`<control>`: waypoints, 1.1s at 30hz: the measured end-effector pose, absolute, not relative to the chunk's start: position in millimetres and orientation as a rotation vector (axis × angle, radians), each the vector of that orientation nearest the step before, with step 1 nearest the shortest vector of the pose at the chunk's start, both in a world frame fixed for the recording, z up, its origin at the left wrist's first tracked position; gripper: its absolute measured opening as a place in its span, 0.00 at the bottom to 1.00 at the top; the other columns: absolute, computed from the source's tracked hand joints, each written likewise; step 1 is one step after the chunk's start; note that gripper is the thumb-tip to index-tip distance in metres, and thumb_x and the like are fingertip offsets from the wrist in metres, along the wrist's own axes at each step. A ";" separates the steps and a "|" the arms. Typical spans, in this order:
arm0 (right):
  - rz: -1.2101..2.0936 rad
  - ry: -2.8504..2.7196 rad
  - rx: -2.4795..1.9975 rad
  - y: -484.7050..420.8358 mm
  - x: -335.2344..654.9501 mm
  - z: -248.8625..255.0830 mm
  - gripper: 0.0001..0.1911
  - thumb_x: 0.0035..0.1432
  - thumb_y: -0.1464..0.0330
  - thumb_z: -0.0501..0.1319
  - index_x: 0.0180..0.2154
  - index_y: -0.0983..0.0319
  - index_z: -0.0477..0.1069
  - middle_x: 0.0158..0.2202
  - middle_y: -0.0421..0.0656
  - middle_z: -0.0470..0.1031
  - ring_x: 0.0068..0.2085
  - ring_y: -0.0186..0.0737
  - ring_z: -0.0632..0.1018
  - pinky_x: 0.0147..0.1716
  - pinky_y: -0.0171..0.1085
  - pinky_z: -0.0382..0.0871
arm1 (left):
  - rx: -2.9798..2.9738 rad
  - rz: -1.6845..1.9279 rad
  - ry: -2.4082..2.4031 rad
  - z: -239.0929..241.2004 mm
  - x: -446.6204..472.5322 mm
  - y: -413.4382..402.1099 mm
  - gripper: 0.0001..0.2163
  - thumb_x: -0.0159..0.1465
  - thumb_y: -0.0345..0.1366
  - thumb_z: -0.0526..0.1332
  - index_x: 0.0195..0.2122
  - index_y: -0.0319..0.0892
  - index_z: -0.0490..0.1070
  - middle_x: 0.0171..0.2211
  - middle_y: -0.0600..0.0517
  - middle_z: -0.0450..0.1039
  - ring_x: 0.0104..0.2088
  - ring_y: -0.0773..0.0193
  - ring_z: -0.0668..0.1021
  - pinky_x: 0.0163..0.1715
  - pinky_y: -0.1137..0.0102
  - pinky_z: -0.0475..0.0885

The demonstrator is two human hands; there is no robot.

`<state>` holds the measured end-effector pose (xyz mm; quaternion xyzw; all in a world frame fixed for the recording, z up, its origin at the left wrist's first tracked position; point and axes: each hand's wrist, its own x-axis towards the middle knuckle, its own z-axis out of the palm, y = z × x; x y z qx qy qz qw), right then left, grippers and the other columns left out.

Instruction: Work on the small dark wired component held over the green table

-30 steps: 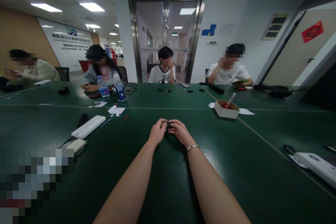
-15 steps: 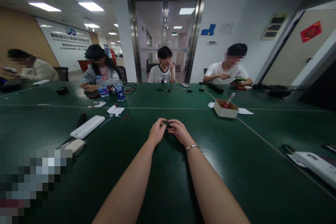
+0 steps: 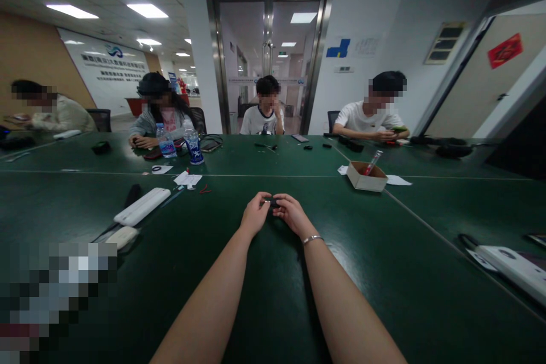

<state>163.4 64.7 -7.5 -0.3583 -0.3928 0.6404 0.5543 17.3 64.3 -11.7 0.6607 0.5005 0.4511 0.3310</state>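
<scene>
Between my hands is a small dark object [image 3: 273, 203], too small to name, with a bright bit at its left end. The fingers of my left hand [image 3: 256, 211] are closed on its left end. My right hand [image 3: 292, 211], with a silver bracelet at the wrist, pinches the right end. Both forearms reach forward over the green table [image 3: 273, 284], and the fingertips almost meet around the object. My fingers cover much of it.
A small cardboard box [image 3: 367, 182] with a red-and-clear tube stands ahead on the right. White power strips lie at left [image 3: 143, 206] and right [image 3: 512, 270]. Two bottles [image 3: 193, 145] and paper scraps [image 3: 188, 178] are ahead left. Several people sit across the table.
My hands stay almost in place; a little more of the dark object, with its bright end, shows between my fingers. Across the table, the person at right has shifted their hands rightward.
</scene>
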 end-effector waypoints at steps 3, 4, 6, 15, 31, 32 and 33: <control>1.504 -0.915 -0.856 64.9 163.1 -7.5 0.09 0.44 0.72 0.64 0.33 0.62 0.73 0.25 0.39 0.75 0.22 0.32 0.76 0.25 0.32 0.72 | 1.741 1.187 1.301 -11.9 17.1 64.0 0.12 0.64 0.38 0.53 0.46 0.45 0.69 0.32 0.53 0.73 0.29 0.67 0.74 0.31 0.72 0.68; 1.503 -0.913 -0.859 65.1 163.1 -7.7 0.09 0.45 0.72 0.64 0.33 0.62 0.73 0.25 0.39 0.75 0.22 0.32 0.76 0.25 0.32 0.72 | 1.742 1.184 1.299 -12.2 17.2 64.1 0.12 0.64 0.39 0.53 0.46 0.45 0.69 0.30 0.53 0.73 0.28 0.67 0.73 0.30 0.72 0.67; 1.505 -0.915 -0.856 65.6 163.1 -8.2 0.08 0.45 0.73 0.64 0.33 0.62 0.73 0.25 0.39 0.75 0.23 0.32 0.76 0.25 0.33 0.72 | 1.738 1.183 1.292 -12.8 17.5 64.3 0.13 0.65 0.43 0.52 0.45 0.45 0.69 0.25 0.55 0.70 0.26 0.67 0.72 0.28 0.72 0.66; 1.509 -0.922 -0.852 66.8 163.7 -9.9 0.09 0.47 0.73 0.64 0.34 0.62 0.72 0.24 0.39 0.75 0.23 0.32 0.76 0.25 0.32 0.73 | 1.650 1.190 1.296 -13.2 18.5 65.1 0.14 0.63 0.37 0.52 0.49 0.45 0.66 0.33 0.54 0.71 0.24 0.71 0.71 0.29 0.73 0.67; 1.508 -0.924 -0.867 65.0 163.1 -7.3 0.07 0.49 0.74 0.62 0.34 0.63 0.72 0.25 0.40 0.75 0.23 0.32 0.76 0.25 0.32 0.72 | 1.607 1.158 1.260 -17.6 17.0 69.2 0.14 0.64 0.38 0.48 0.47 0.46 0.68 0.26 0.56 0.69 0.23 0.69 0.70 0.27 0.73 0.65; 1.507 -0.927 -0.865 64.8 163.1 -7.2 0.07 0.49 0.74 0.62 0.34 0.63 0.72 0.25 0.40 0.75 0.23 0.32 0.76 0.25 0.32 0.72 | 1.604 1.160 1.258 -18.0 16.9 69.5 0.14 0.64 0.37 0.48 0.48 0.46 0.67 0.26 0.56 0.68 0.23 0.69 0.69 0.26 0.73 0.65; 1.506 -0.928 -0.863 64.6 163.0 -7.0 0.07 0.49 0.74 0.62 0.34 0.63 0.72 0.25 0.40 0.75 0.23 0.32 0.76 0.25 0.32 0.72 | 1.601 1.160 1.256 -18.3 16.8 69.8 0.14 0.64 0.38 0.48 0.47 0.46 0.67 0.25 0.56 0.68 0.22 0.69 0.69 0.26 0.73 0.65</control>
